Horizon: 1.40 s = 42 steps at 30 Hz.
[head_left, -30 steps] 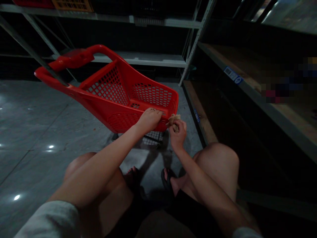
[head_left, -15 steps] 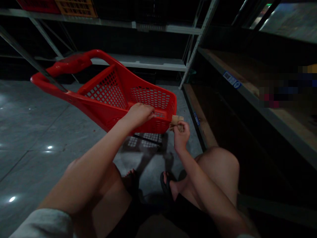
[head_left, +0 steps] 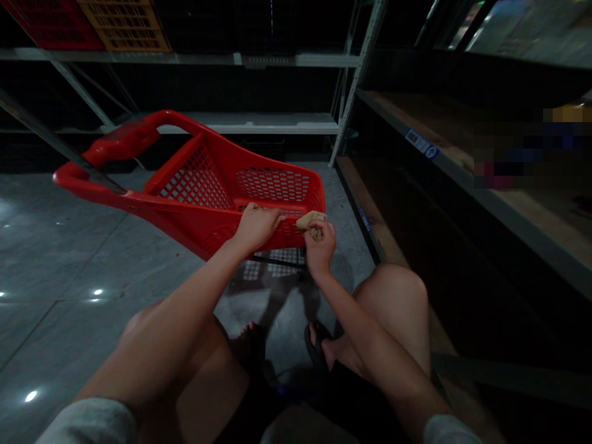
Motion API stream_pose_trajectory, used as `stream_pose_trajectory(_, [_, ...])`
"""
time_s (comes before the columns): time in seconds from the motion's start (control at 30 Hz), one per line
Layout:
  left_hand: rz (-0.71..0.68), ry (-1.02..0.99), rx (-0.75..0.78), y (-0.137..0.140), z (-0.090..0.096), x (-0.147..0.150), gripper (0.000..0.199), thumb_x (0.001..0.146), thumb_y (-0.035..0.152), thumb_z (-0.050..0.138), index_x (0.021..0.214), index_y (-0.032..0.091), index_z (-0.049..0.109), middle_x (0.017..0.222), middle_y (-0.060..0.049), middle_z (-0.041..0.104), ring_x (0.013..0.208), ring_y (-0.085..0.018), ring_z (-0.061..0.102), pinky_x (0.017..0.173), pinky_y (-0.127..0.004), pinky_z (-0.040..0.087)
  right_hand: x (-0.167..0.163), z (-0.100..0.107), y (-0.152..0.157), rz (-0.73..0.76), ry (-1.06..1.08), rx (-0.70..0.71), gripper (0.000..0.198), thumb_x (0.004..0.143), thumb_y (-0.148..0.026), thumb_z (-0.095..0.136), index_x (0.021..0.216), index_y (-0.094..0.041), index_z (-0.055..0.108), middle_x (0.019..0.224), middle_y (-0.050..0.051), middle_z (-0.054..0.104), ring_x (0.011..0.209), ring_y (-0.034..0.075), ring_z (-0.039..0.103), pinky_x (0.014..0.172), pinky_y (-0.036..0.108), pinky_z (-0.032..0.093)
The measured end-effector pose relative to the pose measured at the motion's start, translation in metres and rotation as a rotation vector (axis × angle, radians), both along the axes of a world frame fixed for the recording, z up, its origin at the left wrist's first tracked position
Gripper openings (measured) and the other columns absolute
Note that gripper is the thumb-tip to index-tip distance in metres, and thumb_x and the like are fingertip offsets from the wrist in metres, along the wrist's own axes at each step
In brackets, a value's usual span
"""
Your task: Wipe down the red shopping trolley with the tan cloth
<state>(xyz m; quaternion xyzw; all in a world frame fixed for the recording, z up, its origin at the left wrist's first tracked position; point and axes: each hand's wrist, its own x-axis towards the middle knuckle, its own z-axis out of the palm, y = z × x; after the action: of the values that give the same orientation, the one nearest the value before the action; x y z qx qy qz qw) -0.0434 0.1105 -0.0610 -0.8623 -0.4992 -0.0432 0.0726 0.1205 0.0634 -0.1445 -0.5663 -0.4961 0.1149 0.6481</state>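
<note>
A red plastic shopping cart point(head_left: 178, 216) with perforated basket walls stands in front of my knees, its handle toward the left. My left hand point(head_left: 256, 227) grips the near top rim of the basket, fingers curled over the edge. In my right hand point(head_left: 320, 250) is a crumpled tan cloth point(head_left: 311, 218), pinched between the fingers. The cloth lies against the near rim toward the cart's front end, a short distance right of my left hand. Part of the cloth is hidden by my fingers.
Behind the cart runs a white metal rack point(head_left: 296, 126), with a red crate point(head_left: 55, 24) and an orange crate point(head_left: 124, 24) higher up. Dark shelving point(head_left: 444, 163) with blue labels borders the right side. My bent knee point(head_left: 393, 296) is close to it. The floor point(head_left: 115, 333) is grey.
My right hand has moved left along the near rim with the cloth, closer to my left hand. My left hand keeps its hold on the rim. The view has shifted slightly.
</note>
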Motion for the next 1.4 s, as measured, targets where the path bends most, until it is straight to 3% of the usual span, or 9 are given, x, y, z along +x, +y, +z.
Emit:
stream_pose_trajectory(0.2, [0.053,-0.023,-0.005,0.002,0.001,0.021,0.043,0.104,0.042,0.035,0.107,0.023,0.074,0.099,-0.011,0.079,0.091,-0.026,0.073,0.077,-0.033,0.046,-0.015,-0.002,0.01,0.088,-0.061,0.02,0.019,0.078,-0.016,0.054,0.089,-0.023,0.068,0.1,0.004,0.063,0.102,0.02,0.059,0.1,0.034,0.045])
stream_pose_trajectory(0.43, [0.043,-0.065,0.021,-0.004,0.0,0.036,0.05,0.104,0.05,0.034,0.106,0.022,0.075,0.096,-0.012,0.078,0.089,-0.029,0.073,0.067,-0.032,0.045,0.043,-0.023,0.037,-0.402,0.219,-0.024,0.012,0.075,-0.017,0.052,0.085,-0.022,0.057,0.097,0.005,0.055,0.099,0.021,0.057,0.099,0.037,0.046])
stream_pose_trajectory(0.57, [0.06,-0.071,0.026,-0.005,-0.002,0.042,0.049,0.104,0.05,0.035,0.106,0.02,0.074,0.094,-0.014,0.078,0.087,-0.031,0.073,0.064,-0.034,0.044,0.03,-0.057,0.028,-0.166,0.151,-0.122,0.02,0.074,-0.016,0.052,0.091,-0.021,0.06,0.101,0.005,0.057,0.097,0.019,0.057,0.095,0.034,0.048])
stream_pose_trajectory(0.7, [0.08,-0.068,0.015,-0.007,0.001,0.047,0.049,0.104,0.049,0.034,0.106,0.02,0.074,0.095,-0.014,0.078,0.089,-0.031,0.074,0.065,-0.033,0.044,0.012,-0.082,0.019,-0.042,0.158,-0.213,0.009,0.07,-0.018,0.056,0.077,-0.02,0.06,0.084,0.001,0.058,0.08,0.017,0.056,0.079,0.031,0.05])
stream_pose_trajectory(0.97, [0.067,-0.099,0.021,-0.011,-0.003,0.051,0.048,0.105,0.047,0.033,0.111,0.02,0.072,0.095,-0.015,0.077,0.087,-0.029,0.074,0.067,-0.033,0.047,0.04,-0.022,0.022,-0.16,0.092,0.003,0.01,0.076,-0.019,0.056,0.083,-0.022,0.062,0.095,0.002,0.061,0.097,0.018,0.059,0.095,0.033,0.046])
stream_pose_trajectory(1.1, [0.037,-0.108,-0.057,-0.009,0.003,0.047,0.042,0.104,0.042,0.037,0.115,0.021,0.071,0.103,-0.014,0.078,0.094,-0.028,0.074,0.074,-0.033,0.051,0.03,-0.051,0.017,-0.115,0.132,-0.146,0.012,0.07,-0.018,0.057,0.081,-0.021,0.061,0.092,0.003,0.062,0.091,0.019,0.058,0.09,0.033,0.048])
stream_pose_trajectory(1.23, [-0.024,-0.164,-0.174,-0.007,0.029,0.028,0.034,0.101,0.032,0.044,0.125,0.028,0.068,0.12,-0.006,0.075,0.106,-0.022,0.071,0.083,-0.029,0.052,0.016,-0.086,0.018,-0.1,0.206,-0.249,0.004,0.066,-0.019,0.057,0.067,-0.021,0.055,0.069,-0.001,0.058,0.069,0.017,0.053,0.073,0.032,0.049])
stream_pose_trajectory(1.3, [0.069,-0.123,-0.16,-0.007,0.042,0.014,0.033,0.1,0.035,0.047,0.121,0.027,0.071,0.116,-0.007,0.076,0.103,-0.023,0.071,0.085,-0.03,0.053,0.015,-0.078,0.021,-0.117,0.224,-0.234,0.003,0.067,-0.019,0.057,0.069,-0.021,0.055,0.071,-0.001,0.057,0.071,0.016,0.054,0.075,0.031,0.049])
stream_pose_trajectory(1.4, [0.197,-0.016,-0.156,-0.006,0.049,-0.004,0.037,0.099,0.045,0.046,0.108,0.024,0.076,0.105,-0.012,0.077,0.095,-0.028,0.072,0.082,-0.035,0.054,0.016,-0.038,0.025,-0.109,0.151,-0.091,0.007,0.072,-0.018,0.057,0.077,-0.022,0.059,0.086,0.001,0.059,0.084,0.016,0.058,0.086,0.031,0.049])
